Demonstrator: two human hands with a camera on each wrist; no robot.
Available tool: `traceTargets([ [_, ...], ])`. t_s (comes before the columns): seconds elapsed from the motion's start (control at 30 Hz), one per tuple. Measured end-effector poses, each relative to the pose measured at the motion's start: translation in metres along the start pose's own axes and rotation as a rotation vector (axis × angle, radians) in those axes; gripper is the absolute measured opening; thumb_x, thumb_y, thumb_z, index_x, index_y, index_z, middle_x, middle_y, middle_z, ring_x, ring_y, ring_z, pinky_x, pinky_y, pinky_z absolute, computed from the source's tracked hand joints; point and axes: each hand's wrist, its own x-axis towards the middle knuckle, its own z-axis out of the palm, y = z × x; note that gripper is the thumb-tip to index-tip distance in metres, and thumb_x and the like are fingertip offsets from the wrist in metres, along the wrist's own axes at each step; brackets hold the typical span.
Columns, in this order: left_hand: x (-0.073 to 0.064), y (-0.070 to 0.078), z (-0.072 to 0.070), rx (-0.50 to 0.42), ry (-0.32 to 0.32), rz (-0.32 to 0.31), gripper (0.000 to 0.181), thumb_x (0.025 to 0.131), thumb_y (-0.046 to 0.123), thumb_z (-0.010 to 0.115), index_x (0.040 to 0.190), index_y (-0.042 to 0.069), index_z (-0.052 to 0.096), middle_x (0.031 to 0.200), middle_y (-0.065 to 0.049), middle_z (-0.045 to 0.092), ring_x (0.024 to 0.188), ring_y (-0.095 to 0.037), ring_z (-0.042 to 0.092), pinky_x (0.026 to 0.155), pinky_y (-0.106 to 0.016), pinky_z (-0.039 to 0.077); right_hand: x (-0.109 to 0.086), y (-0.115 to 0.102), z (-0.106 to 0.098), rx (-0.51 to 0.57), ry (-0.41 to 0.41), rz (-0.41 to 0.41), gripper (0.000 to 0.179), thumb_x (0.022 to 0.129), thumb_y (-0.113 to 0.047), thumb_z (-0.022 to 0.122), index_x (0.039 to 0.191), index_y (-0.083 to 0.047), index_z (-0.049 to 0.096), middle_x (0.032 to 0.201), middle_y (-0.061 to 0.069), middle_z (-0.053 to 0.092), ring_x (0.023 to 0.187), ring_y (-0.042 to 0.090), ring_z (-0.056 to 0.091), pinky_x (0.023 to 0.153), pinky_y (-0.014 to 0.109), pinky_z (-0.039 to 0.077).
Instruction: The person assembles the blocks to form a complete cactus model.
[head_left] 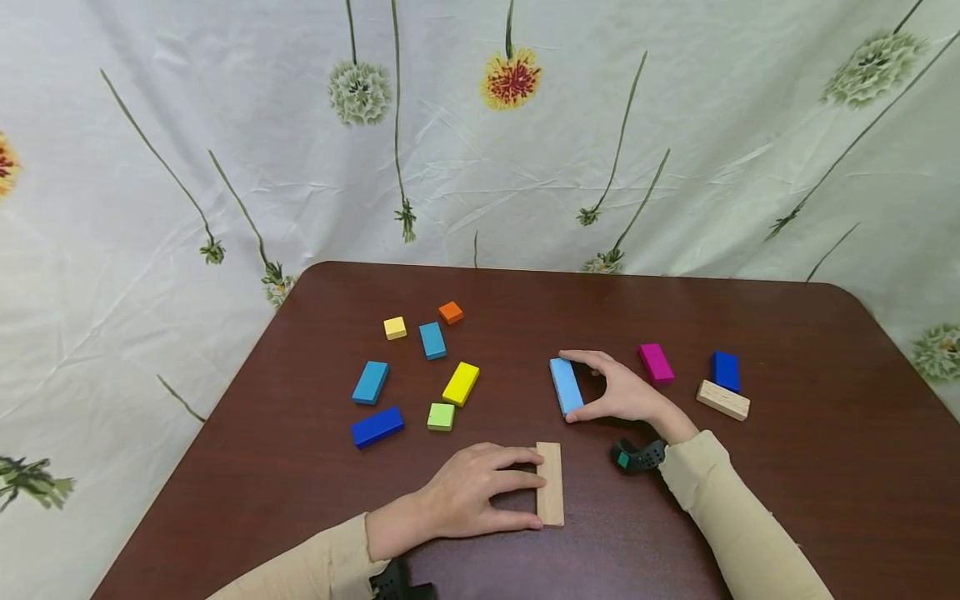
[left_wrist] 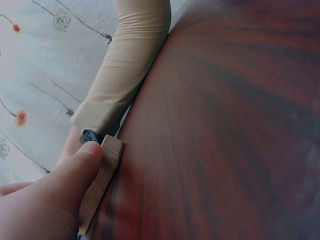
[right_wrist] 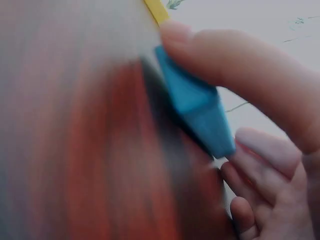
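My right hand (head_left: pixel 626 392) pinches a light blue block (head_left: pixel 566 387) lengthwise, the thumb at its near end and a finger at its far end. In the right wrist view the blue block (right_wrist: pixel 197 105) hangs tilted close over the table. My left hand (head_left: pixel 480 492) lies at a plain wooden block (head_left: pixel 551 485) near the table's front, its extended fingers and thumb touching the block's left side. The left wrist view has the thumb (left_wrist: pixel 80 170) against the edge of that wooden block (left_wrist: pixel 102 182).
Left on the brown table (head_left: pixel 262 467) lie several loose blocks, among them a yellow block (head_left: pixel 461 383), a green block (head_left: pixel 441 417) and a dark blue block (head_left: pixel 377 427). Right of my right hand are a magenta block (head_left: pixel 656 364), a blue block (head_left: pixel 725 371) and a wooden block (head_left: pixel 723 400).
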Motion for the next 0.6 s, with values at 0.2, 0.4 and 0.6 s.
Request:
traceTargets([
  [0.2,0.001,-0.001,0.001,0.03,0.024,0.042,0.039,0.085,0.051,0.063,0.109,0.021,0.07,0.123,0.003,0.058,0.108,-0.007,0.055,0.088,-0.025,0.045,-0.004,-0.005,0.011,-0.01,0.105,-0.015,0.076,0.07,-0.033,0.083,0.136,-0.016,0.049,0.138,0.001,0.046,0.12,0.021,0.044,0.095,0.044,0.037],
  [0.4,0.0,-0.002,0.001,0.041,0.042,0.065,0.038,0.085,0.05,0.064,0.109,0.021,0.07,0.122,0.002,0.059,0.107,-0.008,0.056,0.087,-0.025,0.046,-0.01,-0.018,0.023,-0.006,0.14,-0.034,0.071,0.071,-0.034,0.083,0.132,-0.016,0.053,0.136,0.0,0.048,0.115,0.019,0.047,0.089,0.04,0.041],
  [0.6,0.0,-0.002,0.001,0.041,0.046,0.07,0.038,0.085,0.05,0.064,0.109,0.02,0.07,0.123,0.002,0.058,0.107,-0.007,0.056,0.087,-0.024,0.046,-0.013,-0.026,0.033,-0.033,0.149,-0.025,0.072,0.07,-0.038,0.082,0.132,-0.015,0.053,0.136,0.0,0.048,0.116,0.018,0.047,0.088,0.039,0.043],
])
